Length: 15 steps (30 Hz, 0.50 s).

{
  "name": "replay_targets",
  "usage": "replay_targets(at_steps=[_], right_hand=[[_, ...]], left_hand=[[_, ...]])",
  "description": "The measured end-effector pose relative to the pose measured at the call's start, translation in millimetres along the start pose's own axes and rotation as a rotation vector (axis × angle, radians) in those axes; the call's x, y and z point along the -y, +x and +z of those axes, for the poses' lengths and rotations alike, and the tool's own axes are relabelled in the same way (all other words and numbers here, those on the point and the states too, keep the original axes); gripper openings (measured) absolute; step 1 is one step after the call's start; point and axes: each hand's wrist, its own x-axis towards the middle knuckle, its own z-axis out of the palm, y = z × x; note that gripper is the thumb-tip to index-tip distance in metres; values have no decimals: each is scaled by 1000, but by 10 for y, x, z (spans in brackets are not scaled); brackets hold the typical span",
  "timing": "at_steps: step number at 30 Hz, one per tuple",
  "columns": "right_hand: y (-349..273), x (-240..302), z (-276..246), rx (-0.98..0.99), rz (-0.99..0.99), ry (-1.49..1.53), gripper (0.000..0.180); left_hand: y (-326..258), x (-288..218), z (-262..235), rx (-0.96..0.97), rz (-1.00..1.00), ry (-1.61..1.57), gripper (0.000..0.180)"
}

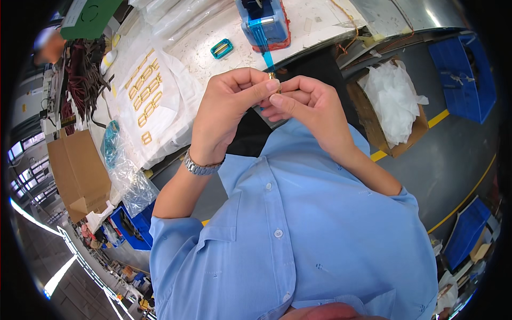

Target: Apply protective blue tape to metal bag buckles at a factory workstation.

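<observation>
Pinching a small gold buckle (272,78) between them, both hands meet in front of the chest: the left hand (226,106) clamps it with thumb and forefinger, the right hand (304,104) grips its other side. Blue tape (261,40) runs from the dispenser (264,21) on the surface (213,37) down to the buckle. More gold buckles (145,93) lie in rows on white sheets to the left.

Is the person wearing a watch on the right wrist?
No, the metal watch sits on the wrist of the left hand; the wrist of the right hand is bare.
</observation>
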Motion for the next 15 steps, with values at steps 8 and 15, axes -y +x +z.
replay_targets(at_steps=[8,15], right_hand=[[5,-1,-22,-13,17,-49,24],[-21,45,-45,-18,33,-11,23]], left_hand=[[6,41,13,9,44,18,16],[-55,44,-32,-168,209,246,17]])
